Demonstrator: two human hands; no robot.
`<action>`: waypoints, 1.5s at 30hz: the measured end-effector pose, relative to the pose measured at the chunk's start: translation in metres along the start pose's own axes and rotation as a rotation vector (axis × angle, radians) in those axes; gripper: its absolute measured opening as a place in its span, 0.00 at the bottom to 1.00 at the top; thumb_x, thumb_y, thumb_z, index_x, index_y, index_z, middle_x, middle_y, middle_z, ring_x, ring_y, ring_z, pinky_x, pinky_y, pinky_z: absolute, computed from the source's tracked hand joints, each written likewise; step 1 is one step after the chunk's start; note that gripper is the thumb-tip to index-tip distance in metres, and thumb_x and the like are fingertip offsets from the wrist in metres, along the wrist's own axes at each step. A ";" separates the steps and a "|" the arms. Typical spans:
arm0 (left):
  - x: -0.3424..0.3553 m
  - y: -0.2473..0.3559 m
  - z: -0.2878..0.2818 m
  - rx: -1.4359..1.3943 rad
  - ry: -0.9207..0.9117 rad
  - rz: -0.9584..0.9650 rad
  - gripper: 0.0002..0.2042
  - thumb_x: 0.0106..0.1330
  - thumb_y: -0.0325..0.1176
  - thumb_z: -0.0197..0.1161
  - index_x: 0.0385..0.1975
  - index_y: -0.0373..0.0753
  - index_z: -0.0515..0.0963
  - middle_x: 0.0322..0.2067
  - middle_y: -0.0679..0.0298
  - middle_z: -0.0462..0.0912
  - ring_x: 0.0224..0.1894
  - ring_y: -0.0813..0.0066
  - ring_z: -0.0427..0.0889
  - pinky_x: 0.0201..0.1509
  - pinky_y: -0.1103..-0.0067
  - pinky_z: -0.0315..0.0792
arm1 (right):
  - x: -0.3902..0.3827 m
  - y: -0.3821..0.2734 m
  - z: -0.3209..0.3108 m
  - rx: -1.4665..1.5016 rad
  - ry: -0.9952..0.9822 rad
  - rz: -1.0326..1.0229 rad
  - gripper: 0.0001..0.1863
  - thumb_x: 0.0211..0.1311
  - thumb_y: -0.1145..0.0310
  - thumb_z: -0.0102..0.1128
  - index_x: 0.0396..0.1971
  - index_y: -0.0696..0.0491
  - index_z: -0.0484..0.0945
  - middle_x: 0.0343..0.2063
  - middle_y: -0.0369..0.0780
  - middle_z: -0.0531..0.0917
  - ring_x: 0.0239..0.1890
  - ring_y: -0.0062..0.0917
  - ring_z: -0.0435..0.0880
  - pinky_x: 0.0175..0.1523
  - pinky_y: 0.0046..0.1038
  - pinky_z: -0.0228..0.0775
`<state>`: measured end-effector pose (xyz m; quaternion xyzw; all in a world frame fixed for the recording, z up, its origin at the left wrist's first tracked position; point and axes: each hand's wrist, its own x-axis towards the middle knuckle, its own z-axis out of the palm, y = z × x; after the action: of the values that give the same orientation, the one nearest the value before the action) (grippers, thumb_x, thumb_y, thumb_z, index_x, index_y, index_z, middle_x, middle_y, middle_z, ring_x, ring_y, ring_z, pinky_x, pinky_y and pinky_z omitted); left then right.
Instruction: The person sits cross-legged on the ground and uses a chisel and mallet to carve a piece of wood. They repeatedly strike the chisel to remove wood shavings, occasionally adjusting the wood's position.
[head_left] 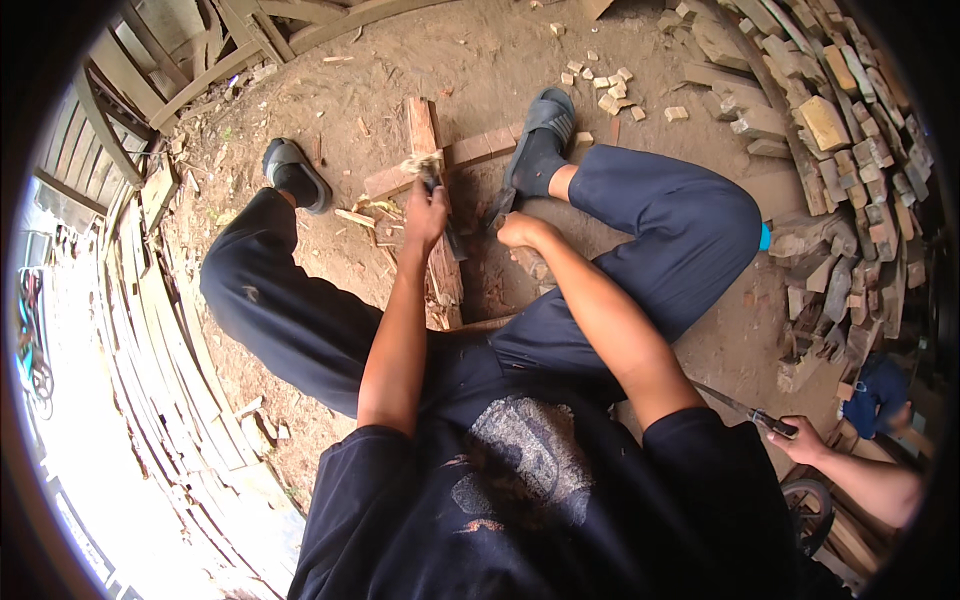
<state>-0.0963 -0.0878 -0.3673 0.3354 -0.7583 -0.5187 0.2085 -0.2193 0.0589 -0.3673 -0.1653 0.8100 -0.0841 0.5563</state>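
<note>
On the dirt floor between my legs lies a long wooden plank (446,275), running away from me. A reddish wood strip (485,147) lies crosswise to it. My left hand (428,218) is closed over the plank around a dark piece with a frayed, pale end (422,163); its exact kind is unclear. To the right, my right hand (524,232) is closed on a dark-bladed tool (500,206) near my right foot. A wooden part, perhaps its handle (532,264), shows below that hand; the fingers cover the rest.
Small wood blocks (612,90) lie scattered beyond my right foot. Stacked wood offcuts (825,125) rise at the right. Long slats (165,350) line the left side. Another person's hand (800,440) grips a long tool (745,408) at lower right.
</note>
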 end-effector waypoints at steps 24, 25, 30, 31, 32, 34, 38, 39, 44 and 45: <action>0.001 -0.052 -0.043 0.124 -0.260 -0.588 0.17 0.39 0.38 0.79 0.20 0.30 0.81 0.22 0.57 0.84 0.23 0.71 0.81 0.30 0.75 0.74 | 0.023 0.012 0.021 -0.036 0.104 -0.075 0.21 0.51 0.71 0.48 0.44 0.65 0.78 0.48 0.56 0.78 0.53 0.45 0.78 0.56 0.36 0.68; -0.002 -0.057 -0.045 0.087 -0.234 -0.590 0.15 0.41 0.37 0.77 0.18 0.32 0.81 0.19 0.61 0.81 0.20 0.72 0.78 0.27 0.75 0.72 | 0.019 0.007 0.025 0.037 0.096 -0.067 0.20 0.51 0.73 0.47 0.43 0.66 0.77 0.45 0.55 0.78 0.48 0.43 0.78 0.51 0.36 0.70; 0.006 -0.077 -0.049 -0.054 -0.063 -0.663 0.19 0.52 0.48 0.67 0.23 0.34 0.76 0.19 0.63 0.75 0.18 0.77 0.71 0.20 0.77 0.64 | -0.007 -0.018 0.025 0.554 0.027 0.015 0.09 0.54 0.81 0.44 0.35 0.67 0.70 0.22 0.46 0.76 0.20 0.32 0.78 0.24 0.36 0.76; 0.014 -0.066 -0.043 -0.105 -0.030 -0.660 0.20 0.54 0.49 0.65 0.26 0.34 0.74 0.19 0.64 0.74 0.18 0.78 0.70 0.20 0.78 0.64 | -0.007 -0.014 0.023 0.601 0.031 0.032 0.08 0.55 0.81 0.45 0.34 0.67 0.70 0.22 0.46 0.76 0.20 0.31 0.78 0.24 0.36 0.76; 0.021 -0.051 -0.041 -0.156 0.011 -0.659 0.21 0.57 0.49 0.62 0.30 0.33 0.73 0.20 0.65 0.72 0.18 0.78 0.69 0.19 0.78 0.63 | -0.008 -0.012 0.021 0.643 0.033 0.044 0.08 0.55 0.81 0.45 0.34 0.67 0.69 0.22 0.45 0.75 0.20 0.31 0.78 0.24 0.35 0.76; 0.032 -0.014 -0.041 -0.334 0.050 -0.538 0.20 0.62 0.46 0.55 0.40 0.33 0.65 0.23 0.67 0.66 0.18 0.78 0.64 0.18 0.78 0.60 | -0.007 -0.012 0.016 0.622 0.007 0.059 0.07 0.56 0.81 0.47 0.34 0.66 0.69 0.22 0.45 0.75 0.20 0.31 0.78 0.24 0.35 0.76; 0.055 -0.006 -0.045 -0.606 0.055 -0.420 0.15 0.68 0.40 0.51 0.43 0.34 0.63 0.27 0.66 0.67 0.20 0.79 0.68 0.21 0.81 0.65 | 0.001 -0.011 0.015 0.605 -0.066 0.020 0.07 0.57 0.80 0.49 0.35 0.66 0.68 0.23 0.45 0.75 0.21 0.30 0.78 0.24 0.35 0.76; 0.053 -0.008 -0.045 -0.581 0.064 -0.370 0.14 0.68 0.39 0.53 0.42 0.33 0.65 0.28 0.64 0.70 0.23 0.76 0.71 0.24 0.78 0.69 | 0.002 -0.011 0.015 0.598 -0.051 0.043 0.07 0.57 0.80 0.50 0.35 0.66 0.68 0.23 0.45 0.75 0.21 0.30 0.78 0.24 0.35 0.76; 0.050 0.002 -0.032 -0.548 0.131 -0.244 0.12 0.63 0.30 0.64 0.41 0.30 0.73 0.31 0.58 0.79 0.29 0.69 0.83 0.29 0.75 0.81 | 0.003 -0.008 0.011 0.614 -0.050 0.048 0.07 0.57 0.80 0.51 0.34 0.67 0.68 0.22 0.45 0.75 0.21 0.30 0.77 0.24 0.34 0.76; 0.051 -0.004 -0.029 -0.518 0.181 -0.233 0.14 0.60 0.29 0.67 0.42 0.28 0.75 0.33 0.53 0.81 0.28 0.67 0.84 0.27 0.75 0.80 | 0.001 -0.009 0.011 0.612 -0.049 0.050 0.07 0.57 0.80 0.51 0.34 0.66 0.68 0.22 0.45 0.75 0.21 0.29 0.77 0.24 0.34 0.76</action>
<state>-0.1109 -0.1449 -0.3620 0.4006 -0.5356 -0.6833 0.2929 -0.2084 0.0507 -0.3695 0.0280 0.7372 -0.3066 0.6014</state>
